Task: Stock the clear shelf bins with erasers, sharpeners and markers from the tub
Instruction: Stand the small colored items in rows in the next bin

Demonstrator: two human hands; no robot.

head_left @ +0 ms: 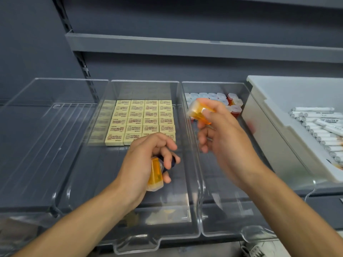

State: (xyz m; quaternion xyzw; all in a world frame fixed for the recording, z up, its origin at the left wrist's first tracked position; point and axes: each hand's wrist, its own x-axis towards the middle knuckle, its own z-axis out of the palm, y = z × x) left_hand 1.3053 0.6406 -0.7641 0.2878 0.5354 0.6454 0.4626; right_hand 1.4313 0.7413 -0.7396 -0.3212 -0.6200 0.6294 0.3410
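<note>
Three clear bins stand side by side on the shelf. The middle bin [185, 182] holds rows of yellow boxed erasers [141, 119] at its back. In the right bin [219, 219], blue, red and orange sharpeners [235, 105] are lined up at the back. My left hand [146, 160] hovers over the middle bin and grips an orange sharpener [155, 175] together with a dark one [173, 161]. Over the right bin, my right hand [220, 130] pinches another orange sharpener [197, 112]. The white tub [263, 101] at the right holds several white markers [321, 125].
The left clear bin [46, 145] has nothing in it. A grey shelf board [185, 45] runs overhead, with a slotted upright [81, 62] at the left. The tub sits tilted against the right bin's side wall.
</note>
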